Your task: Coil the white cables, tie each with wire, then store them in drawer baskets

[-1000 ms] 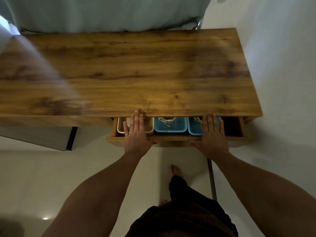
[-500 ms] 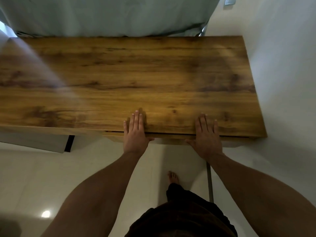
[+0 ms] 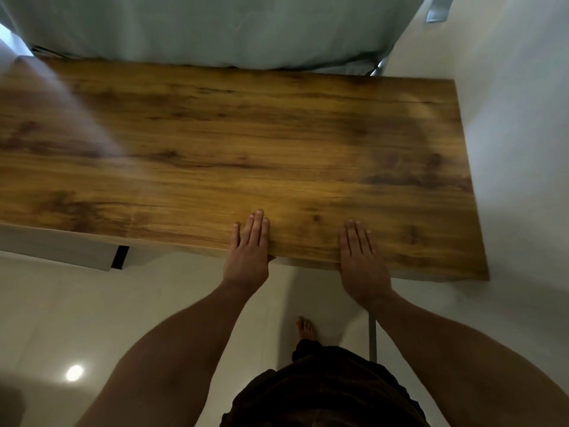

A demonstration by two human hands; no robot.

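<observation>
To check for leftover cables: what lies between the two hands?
Only bare desk top lies between the left hand and the right hand, as the head view shows.

Wooden desk top (image 3: 215,155); pale curtain (image 3: 200,26) behind; white floor (image 3: 61,318).

Nothing can be read here: no text, label, brand, number or sign shows.
</observation>
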